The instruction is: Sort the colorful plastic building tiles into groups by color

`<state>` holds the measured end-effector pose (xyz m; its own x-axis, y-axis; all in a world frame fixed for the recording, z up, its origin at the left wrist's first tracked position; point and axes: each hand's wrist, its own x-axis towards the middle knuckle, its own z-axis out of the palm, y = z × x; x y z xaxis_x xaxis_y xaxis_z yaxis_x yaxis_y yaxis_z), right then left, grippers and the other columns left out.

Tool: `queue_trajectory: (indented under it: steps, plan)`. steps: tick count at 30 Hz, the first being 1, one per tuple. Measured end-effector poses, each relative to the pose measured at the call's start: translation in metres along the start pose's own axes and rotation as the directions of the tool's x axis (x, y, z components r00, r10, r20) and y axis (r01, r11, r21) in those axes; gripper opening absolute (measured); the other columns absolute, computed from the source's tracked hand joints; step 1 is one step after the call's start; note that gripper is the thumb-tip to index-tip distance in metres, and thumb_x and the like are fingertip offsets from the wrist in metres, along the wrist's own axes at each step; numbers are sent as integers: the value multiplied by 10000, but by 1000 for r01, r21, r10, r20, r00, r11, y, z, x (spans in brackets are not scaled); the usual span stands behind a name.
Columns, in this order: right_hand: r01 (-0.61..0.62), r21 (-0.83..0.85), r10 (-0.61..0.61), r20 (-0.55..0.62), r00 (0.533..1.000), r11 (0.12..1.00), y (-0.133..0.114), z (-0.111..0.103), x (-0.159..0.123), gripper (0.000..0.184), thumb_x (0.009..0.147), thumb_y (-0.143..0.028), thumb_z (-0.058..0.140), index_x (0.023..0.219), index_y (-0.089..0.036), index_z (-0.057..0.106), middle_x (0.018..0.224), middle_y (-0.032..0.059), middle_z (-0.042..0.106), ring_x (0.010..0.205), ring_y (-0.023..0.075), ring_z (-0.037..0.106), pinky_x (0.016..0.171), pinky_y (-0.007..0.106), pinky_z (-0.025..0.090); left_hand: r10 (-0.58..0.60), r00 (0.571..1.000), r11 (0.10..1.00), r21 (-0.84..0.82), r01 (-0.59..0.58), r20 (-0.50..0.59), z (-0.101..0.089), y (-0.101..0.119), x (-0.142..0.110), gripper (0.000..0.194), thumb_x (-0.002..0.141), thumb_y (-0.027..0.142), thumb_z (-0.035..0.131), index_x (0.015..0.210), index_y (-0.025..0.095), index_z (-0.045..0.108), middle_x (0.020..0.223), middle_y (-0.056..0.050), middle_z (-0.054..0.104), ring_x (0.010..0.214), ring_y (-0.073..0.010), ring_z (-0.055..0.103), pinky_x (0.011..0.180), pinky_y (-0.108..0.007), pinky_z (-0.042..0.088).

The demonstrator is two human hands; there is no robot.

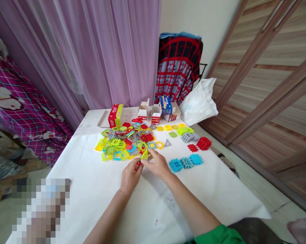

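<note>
Right grip [156, 164] pinches a yellow-green plastic piece [144, 155] between thumb and fingers; left grip [130, 177] closes on a red piece [138, 166], mostly hidden by the fingers. Both hands lie just before the heap of pieces [117, 144] on the counter [97, 193].

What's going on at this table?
A person has their left hand and right hand together near the middle of a white-covered table. The right hand touches a lime-green plastic interlocking piece, and a red piece shows by the left hand. Beyond lies a heap of multicoloured pieces. Joined blue pieces and a red cluster sit to the right, with small boxes at the far edge.
</note>
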<state>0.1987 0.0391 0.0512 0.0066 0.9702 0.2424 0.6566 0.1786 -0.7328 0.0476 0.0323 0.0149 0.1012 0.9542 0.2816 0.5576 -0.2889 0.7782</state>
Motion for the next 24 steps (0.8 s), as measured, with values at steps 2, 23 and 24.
queue_trajectory:
  steps: [2, 23, 24]
  plan:
    - [4, 45, -5, 16, 1000, 999, 6, -10, 5, 446, 740, -336, 679, 1163, -265, 558, 977, 27, 704, 820, 189, 676, 744, 305, 522, 24, 1000, 1000, -12, -23, 16, -2, -4, 0, 238, 827, 310, 559, 1051, 252, 611, 931, -4, 745, 734, -139, 688, 738, -255, 527]
    - [298, -714, -2, 384, 924, 634, 108, -121, 127, 529, 705, -129, 666, 1224, -167, 573, 1193, 143, 649, 1070, 269, 616, 886, 343, 464, -23, 996, 1000, 3, 24, -85, -21, -42, -13, 286, 860, 307, 452, 1114, 251, 570, 946, -16, 759, 726, -141, 713, 621, -238, 574]
    - [304, -711, -5, 390, 921, 634, 110, -119, 138, 510, 684, -112, 675, 1185, -171, 598, 1176, 137, 659, 1060, 268, 620, 883, 341, 463, -32, 996, 1000, 0, 32, -82, -21, -42, -12, 285, 856, 309, 453, 1108, 254, 574, 941, -15, 760, 732, -144, 716, 624, -240, 575]
